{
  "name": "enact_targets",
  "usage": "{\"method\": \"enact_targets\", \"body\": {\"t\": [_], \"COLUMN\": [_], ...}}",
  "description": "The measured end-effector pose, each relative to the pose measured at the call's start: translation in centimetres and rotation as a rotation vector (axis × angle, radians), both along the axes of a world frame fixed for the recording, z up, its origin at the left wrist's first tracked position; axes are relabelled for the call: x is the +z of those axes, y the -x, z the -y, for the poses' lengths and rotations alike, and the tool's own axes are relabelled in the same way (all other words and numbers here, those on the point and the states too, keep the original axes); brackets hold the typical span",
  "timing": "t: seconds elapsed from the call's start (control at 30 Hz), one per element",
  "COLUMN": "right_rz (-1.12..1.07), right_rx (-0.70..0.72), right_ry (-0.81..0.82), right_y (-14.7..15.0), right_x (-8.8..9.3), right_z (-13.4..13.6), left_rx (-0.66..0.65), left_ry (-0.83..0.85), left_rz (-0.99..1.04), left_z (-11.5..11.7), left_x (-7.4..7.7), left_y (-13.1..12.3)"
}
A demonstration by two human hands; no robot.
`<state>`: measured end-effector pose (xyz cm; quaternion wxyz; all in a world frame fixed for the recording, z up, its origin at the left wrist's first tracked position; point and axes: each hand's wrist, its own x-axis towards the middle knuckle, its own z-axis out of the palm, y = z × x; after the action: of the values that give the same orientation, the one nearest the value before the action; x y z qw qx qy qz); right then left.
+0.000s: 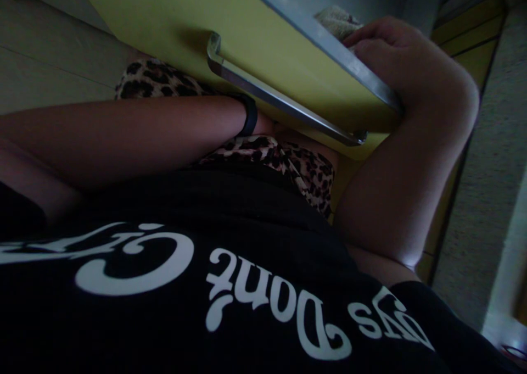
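Note:
My right hand [381, 39] reaches over the top edge of a yellow drawer front [177, 11]. Its fingers are bent round a light, patterned cloth [335, 21], which lies just inside the grey rim [329, 42]. Part of the cloth is hidden behind that rim. A long metal handle [284, 99] runs across the outer face of the drawer. My left forearm crosses my lap, with a dark band [250, 116] at the wrist. Little of my left hand [265, 124] shows, low by the drawer front below the handle; its fingers are hidden.
Leopard-print shorts [317, 171] and a black shirt [247, 198] with white lettering fill the lower view. Pale floor tiles [53, 77] lie to the left. More yellow cabinet fronts [469, 33] and a speckled grey surface [489, 143] stand on the right. The light is dim.

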<state>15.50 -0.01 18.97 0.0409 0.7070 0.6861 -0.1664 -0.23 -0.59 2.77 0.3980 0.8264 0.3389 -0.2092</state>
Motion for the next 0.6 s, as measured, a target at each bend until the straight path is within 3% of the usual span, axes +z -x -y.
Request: {"method": "enact_targets", "body": {"t": [0.23,0.6], "right_rz": [-0.008,-0.022], "right_rx": [0.007,0.027], "right_ry": [-0.008,-0.015], "right_y": [-0.03,-0.34], "right_x": [-0.14,-0.32], "right_z": [-0.12,-0.21], "left_rx": [-0.008,0.043], "left_ry": [0.023,0.026], "left_rz": [-0.060,-0.021], "left_z": [0.31,0.11], "left_x": [1.07,0.15], "left_y": [-0.08,-0.21]}}
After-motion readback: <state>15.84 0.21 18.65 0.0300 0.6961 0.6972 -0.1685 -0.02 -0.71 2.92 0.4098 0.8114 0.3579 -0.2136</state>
